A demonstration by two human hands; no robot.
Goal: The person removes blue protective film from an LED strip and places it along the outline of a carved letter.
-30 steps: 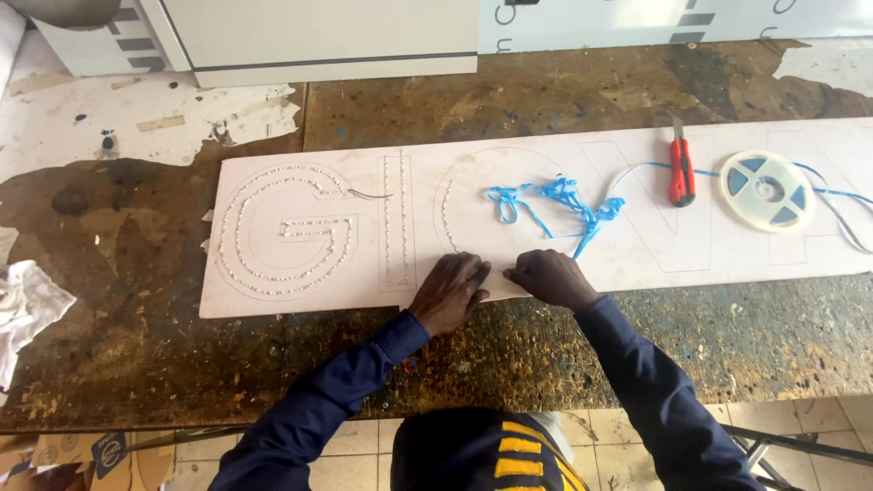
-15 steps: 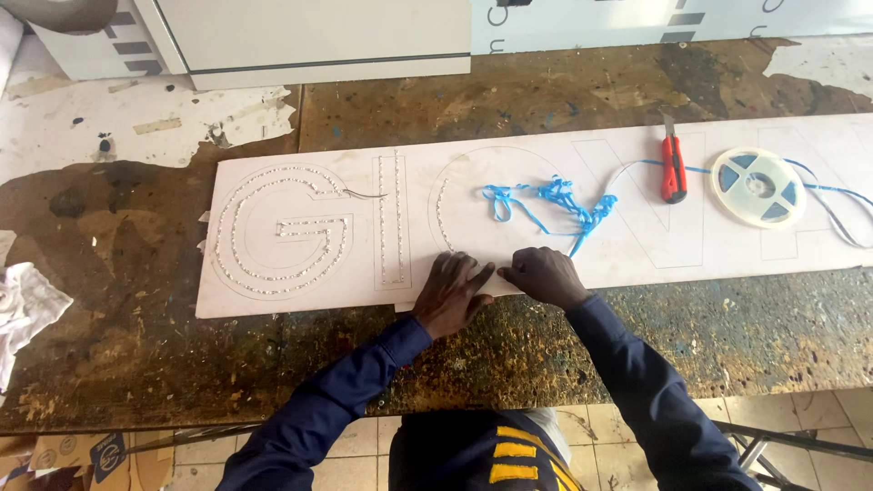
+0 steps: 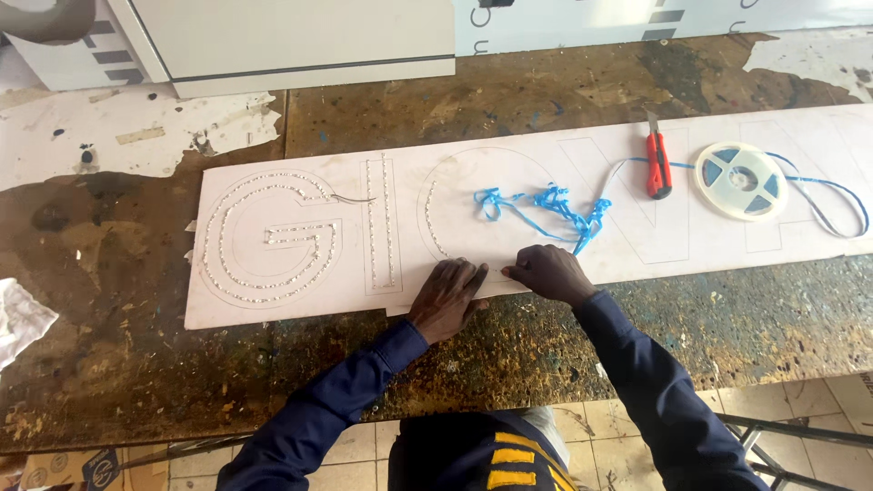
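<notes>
Brightness: even, soft daylight over my bench (image 3: 546, 345); nothing dim.
Shadows: faint, just under my left hand (image 3: 447, 298) and right hand (image 3: 548, 273).
Glare: pale board (image 3: 709, 236) washes out slightly toward 3 o'clock.
Sharpness: centre crisp; corners soften.
Distortion: bench edges bow at 9 and 3 o'clock.

The long board (image 3: 637, 241) is pale pinkish white, with thin grey letter outlines and rows of small white dots on its left part. A bright blue tangle of strip (image 3: 546, 205) lies at its middle. To the right, the cutter (image 3: 657, 164) is red and the reel (image 3: 741, 180) cream-white. The workbench (image 3: 136, 364) is dark brown, mottled and paint-speckled. Both sleeves (image 3: 655, 391) are navy.
</notes>
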